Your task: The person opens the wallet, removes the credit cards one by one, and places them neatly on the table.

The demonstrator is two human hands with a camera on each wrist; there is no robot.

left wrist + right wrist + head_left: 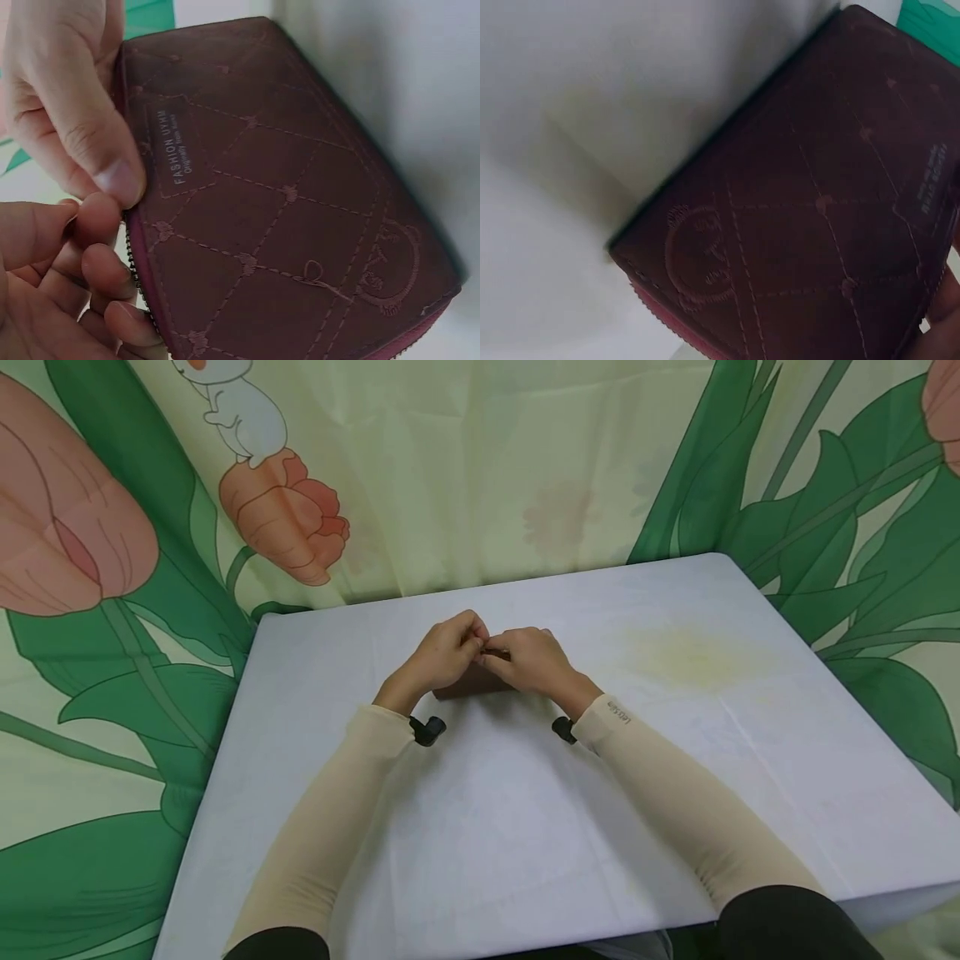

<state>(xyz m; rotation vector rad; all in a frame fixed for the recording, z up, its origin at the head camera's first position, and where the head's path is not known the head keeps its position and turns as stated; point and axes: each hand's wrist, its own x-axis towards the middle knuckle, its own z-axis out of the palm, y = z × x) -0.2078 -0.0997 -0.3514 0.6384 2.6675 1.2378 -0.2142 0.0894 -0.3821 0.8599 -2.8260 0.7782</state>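
A dark brown zip wallet (255,157) with quilted stitching and printed lettering stands on edge near the far middle of the table, its zipper edge up. My right hand (536,658) grips that upper edge, the thumb (120,180) pressed on the near face beside the lettering. My left hand (442,652) is at the same edge, thumb and forefinger pinching at the zipper pull, which they mostly hide. Its other fingertips (109,270) are curled against the zipper teeth. In the right wrist view the wallet's face fills much of the picture, with right-hand fingers (941,330) at the corner.
A white cloth covers the table (480,827). Behind it hangs a curtain (465,468) printed with flowers, leaves and a rabbit. Dark wrist cameras (427,731) sit under both wrists, close above the table.
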